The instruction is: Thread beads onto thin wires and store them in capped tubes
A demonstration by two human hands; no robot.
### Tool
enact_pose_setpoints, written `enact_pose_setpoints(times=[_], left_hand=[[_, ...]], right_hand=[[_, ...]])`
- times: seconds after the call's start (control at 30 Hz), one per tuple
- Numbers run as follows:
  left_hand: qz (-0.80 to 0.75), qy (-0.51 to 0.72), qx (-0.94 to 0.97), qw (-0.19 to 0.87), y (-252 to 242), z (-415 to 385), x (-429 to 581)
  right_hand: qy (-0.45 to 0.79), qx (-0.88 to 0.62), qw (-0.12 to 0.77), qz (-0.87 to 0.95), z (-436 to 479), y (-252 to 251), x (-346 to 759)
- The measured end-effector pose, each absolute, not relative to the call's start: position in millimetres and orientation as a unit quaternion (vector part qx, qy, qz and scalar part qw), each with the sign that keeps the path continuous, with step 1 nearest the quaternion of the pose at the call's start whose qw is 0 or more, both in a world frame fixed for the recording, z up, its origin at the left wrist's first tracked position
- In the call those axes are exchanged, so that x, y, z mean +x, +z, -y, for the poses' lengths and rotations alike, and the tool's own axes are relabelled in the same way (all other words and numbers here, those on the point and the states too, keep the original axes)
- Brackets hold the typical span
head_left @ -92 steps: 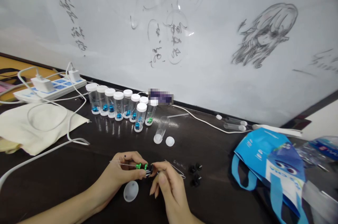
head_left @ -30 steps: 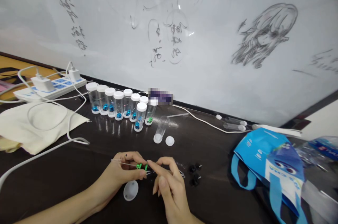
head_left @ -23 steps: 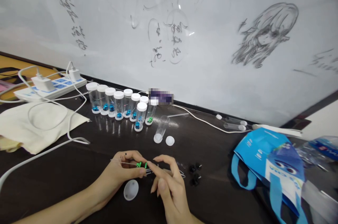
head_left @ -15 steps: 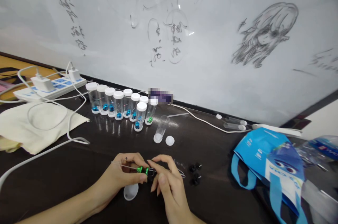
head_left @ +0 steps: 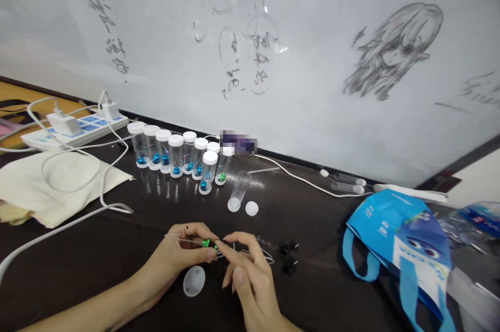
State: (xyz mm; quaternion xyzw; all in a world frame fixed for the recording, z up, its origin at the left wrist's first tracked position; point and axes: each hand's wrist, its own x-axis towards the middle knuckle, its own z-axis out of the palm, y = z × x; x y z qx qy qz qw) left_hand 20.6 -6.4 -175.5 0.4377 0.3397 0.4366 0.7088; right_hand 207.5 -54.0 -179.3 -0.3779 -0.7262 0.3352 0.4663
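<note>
My left hand (head_left: 187,248) pinches a small shiny green part with a dark middle (head_left: 207,243) between thumb and fingers. A thin clear rod or wire (head_left: 177,237) runs leftward from it across the palm. My right hand (head_left: 250,272) is close by on the right, its fingers apart. Its index fingertip reaches the right end of the green part, hiding some of it. Thin white wires (head_left: 260,255) lie on the table behind the right fingers. Below the left hand rests a round translucent lid or dish (head_left: 194,281). Several small black knob-like parts (head_left: 289,256) sit right of the right hand.
Several white-capped clear tubes (head_left: 175,157) with blue or green parts stand at the back left. An uncapped tube (head_left: 240,188) and a white cap (head_left: 251,208) are ahead. A power strip (head_left: 78,131) and cables occupy the left; a blue bag (head_left: 390,228) lies right.
The black piece seen between my hands at the green part's right end no longer shows there. My left hand has risen slightly with the green part, and more of the white wires shows.
</note>
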Motion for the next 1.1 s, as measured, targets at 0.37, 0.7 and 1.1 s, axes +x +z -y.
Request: enact_pose_setpoints(times=[0.37,0.7,1.1], left_hand=[[-0.316,0.431,0.465,0.706,-174.9,9.6,21.0],[-0.329,0.431,0.461,0.703,-174.0,8.4,20.6],[-0.322,0.434,0.471,0.697,-176.4,8.5,21.0]], right_hand=[[0.381,-0.4,0.465,0.692,51.5,-182.5,205.8],[0.346,-0.376,0.448,0.734,54.2,-181.7,208.3],[0.357,-0.377,0.444,0.73,54.1,-183.8,208.0]])
